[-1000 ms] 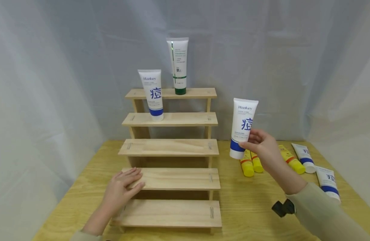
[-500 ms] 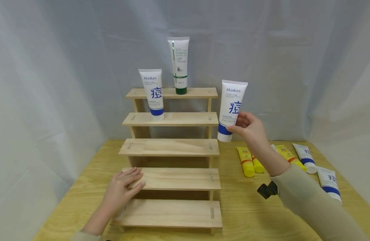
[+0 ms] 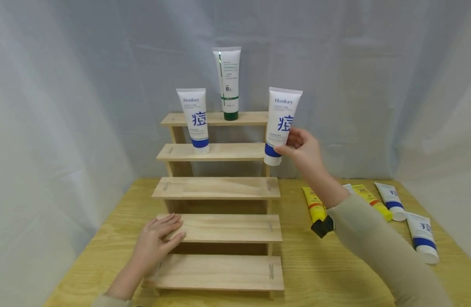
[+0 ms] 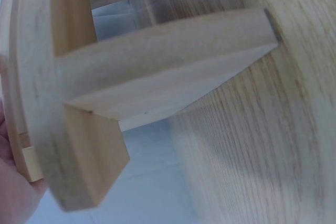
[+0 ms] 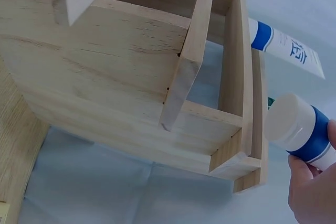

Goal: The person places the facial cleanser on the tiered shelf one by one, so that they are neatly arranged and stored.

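Observation:
My right hand pinches a white and blue squeeze tube near its cap, upright at the right end of the second shelf from the top. In the right wrist view the tube's white cap points toward the wooden display stand. My left hand rests with relaxed fingers on the left end of the second-lowest step of the stand. A matching white and blue tube stands on the second shelf from the top, at the left. On the top shelf stands a white and green tube.
On the table's right side lie yellow tubes, partly behind my right arm, and two white and blue tubes. A black bow-shaped piece hangs at the right sleeve. A pale curtain closes off the back.
My right hand has carried the white and blue tube up and to the left, from above the yellow tubes to the stand's right end. The left hand has stayed put.

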### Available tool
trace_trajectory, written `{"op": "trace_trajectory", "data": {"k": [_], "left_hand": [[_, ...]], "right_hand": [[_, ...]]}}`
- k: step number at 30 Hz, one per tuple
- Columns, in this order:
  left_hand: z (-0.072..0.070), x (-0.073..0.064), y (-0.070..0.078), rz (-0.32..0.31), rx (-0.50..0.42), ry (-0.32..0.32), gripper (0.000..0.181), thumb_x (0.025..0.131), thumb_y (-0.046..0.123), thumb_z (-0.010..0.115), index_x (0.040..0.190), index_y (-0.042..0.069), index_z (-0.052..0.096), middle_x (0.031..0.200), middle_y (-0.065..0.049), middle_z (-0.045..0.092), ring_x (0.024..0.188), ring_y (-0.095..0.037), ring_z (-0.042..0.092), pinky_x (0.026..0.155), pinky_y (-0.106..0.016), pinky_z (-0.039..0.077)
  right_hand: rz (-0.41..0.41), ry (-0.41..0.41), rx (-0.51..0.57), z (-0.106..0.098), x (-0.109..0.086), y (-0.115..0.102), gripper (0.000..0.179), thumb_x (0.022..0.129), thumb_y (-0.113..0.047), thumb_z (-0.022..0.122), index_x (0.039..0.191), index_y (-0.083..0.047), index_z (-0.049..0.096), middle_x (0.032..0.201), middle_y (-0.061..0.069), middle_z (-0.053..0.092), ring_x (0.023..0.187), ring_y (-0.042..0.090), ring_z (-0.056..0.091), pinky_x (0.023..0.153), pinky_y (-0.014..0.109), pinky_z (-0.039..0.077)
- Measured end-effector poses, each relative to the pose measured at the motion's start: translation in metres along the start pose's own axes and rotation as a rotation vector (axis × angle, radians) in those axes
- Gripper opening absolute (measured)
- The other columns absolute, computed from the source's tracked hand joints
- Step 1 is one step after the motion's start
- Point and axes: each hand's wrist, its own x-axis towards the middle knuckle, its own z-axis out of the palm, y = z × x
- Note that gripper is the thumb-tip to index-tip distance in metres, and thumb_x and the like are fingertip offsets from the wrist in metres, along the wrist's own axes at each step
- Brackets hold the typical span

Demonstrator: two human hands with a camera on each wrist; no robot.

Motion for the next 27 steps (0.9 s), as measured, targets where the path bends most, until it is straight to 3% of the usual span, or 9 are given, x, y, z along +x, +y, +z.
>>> {"op": "trace_trajectory", "data": {"k": [10, 27], "left_hand": [[0.0, 0.0, -0.001, 0.005, 0.0, 0.006, 0.032, 0.069, 0.019, 0.073, 0.093, -0.001, 0.068, 0.105, -0.012, 0.063, 0.099, -0.03, 0.057, 0.085, -0.057, 0.035], [0.0, -0.001, 0.0, -0.002, -0.004, 0.003, 0.031, 0.069, 0.019, 0.073, 0.092, -0.001, 0.068, 0.105, -0.011, 0.063, 0.099, -0.03, 0.057, 0.086, -0.056, 0.035]], "right_hand": [[-0.074, 0.022, 0.058, 0.022, 0.023, 0.0, 0.049, 0.073, 0.005, 0.067, 0.118, 0.005, 0.047, 0.112, 0.019, 0.055, 0.101, 0.025, 0.053, 0.087, 0.032, 0.043], [-0.081, 0.046, -0.004, 0.051, 0.04, 0.005, 0.046, 0.075, 0.001, 0.067, 0.118, -0.001, 0.048, 0.11, 0.012, 0.055, 0.099, 0.022, 0.052, 0.087, 0.03, 0.042]]}}
